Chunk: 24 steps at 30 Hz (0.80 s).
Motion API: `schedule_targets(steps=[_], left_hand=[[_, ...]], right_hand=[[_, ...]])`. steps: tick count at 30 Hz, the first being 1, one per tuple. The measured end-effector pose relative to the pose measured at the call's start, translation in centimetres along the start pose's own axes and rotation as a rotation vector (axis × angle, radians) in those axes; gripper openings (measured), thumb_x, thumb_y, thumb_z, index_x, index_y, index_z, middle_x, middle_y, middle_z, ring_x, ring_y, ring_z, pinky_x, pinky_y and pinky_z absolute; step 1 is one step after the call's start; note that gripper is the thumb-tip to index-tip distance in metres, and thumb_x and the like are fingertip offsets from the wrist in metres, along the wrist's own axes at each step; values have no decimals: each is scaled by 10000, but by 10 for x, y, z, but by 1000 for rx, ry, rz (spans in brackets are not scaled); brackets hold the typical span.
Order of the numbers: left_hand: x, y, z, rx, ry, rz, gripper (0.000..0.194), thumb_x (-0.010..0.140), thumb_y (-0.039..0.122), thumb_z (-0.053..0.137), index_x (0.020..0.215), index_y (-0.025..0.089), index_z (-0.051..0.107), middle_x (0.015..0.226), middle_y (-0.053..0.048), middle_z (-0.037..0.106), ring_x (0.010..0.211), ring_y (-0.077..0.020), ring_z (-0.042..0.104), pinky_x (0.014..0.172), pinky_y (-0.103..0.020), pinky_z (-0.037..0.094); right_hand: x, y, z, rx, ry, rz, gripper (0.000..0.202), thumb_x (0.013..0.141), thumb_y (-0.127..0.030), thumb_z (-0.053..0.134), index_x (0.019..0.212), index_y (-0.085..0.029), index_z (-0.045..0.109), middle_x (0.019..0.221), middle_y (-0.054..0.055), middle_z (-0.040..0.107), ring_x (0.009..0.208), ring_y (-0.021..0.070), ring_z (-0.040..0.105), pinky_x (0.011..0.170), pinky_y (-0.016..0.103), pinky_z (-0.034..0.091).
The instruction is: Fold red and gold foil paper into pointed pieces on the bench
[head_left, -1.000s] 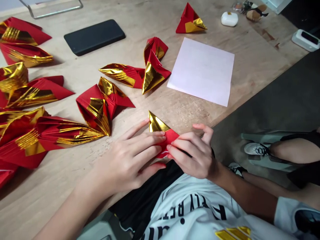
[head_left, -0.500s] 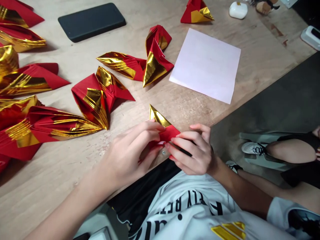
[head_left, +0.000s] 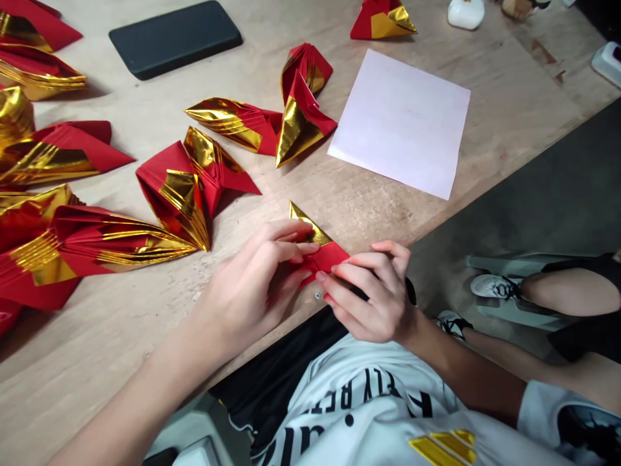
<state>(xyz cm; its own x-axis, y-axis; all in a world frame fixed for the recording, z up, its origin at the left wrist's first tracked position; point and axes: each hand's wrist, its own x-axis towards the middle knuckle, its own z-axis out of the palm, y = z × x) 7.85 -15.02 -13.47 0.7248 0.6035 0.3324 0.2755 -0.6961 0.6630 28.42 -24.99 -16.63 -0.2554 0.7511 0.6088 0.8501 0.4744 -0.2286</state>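
Note:
A folded piece of red and gold paper (head_left: 326,255) lies at the table's near edge between my hands, its gold point aimed away from me. My left hand (head_left: 259,278) grips its left side, with thumb and fingers closed on the paper. Curled over the right side, my right hand (head_left: 371,291) presses its fingertips on the lower red part. The fingers hide both ends of the fold. Just beyond, to the right, a square stack of paper (head_left: 400,123) rests white side up.
Several folded red and gold paper pieces (head_left: 179,188) are spread over the left and middle of the table. A black phone (head_left: 174,39) lies at the back, and a white earbud case (head_left: 466,13) at the back right. Another person's leg (head_left: 572,291) shows below at right.
My left fingers have shifted up a little onto the gold part. The lower red flap now lies flatter, and the white gap under it is gone from sight.

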Motion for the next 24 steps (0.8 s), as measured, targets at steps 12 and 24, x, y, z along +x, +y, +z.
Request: schedule_targets(steps=[12,24], left_hand=[[-3,-15,-16,319,-54,379,282,851,159,784,1119,137,698,1272,-142,724,1168,-274,719,1153,-488,545],[2,-16,-25,244,-150,302,340,904,210,731,1236,193,665,1324,-116,714,1232,-303,691,1203,-554,481]], right_hand=[[6,-16,-1,-48,-57,100,253,907,-161,632,1139,-138,730,1031,68,746,962,206,635,1029,515,360],[21,-33,-10,-168,-235,169,313,977,-165,579,1267,-111,687,1034,71,728,932,195,590,1019,542,299]])
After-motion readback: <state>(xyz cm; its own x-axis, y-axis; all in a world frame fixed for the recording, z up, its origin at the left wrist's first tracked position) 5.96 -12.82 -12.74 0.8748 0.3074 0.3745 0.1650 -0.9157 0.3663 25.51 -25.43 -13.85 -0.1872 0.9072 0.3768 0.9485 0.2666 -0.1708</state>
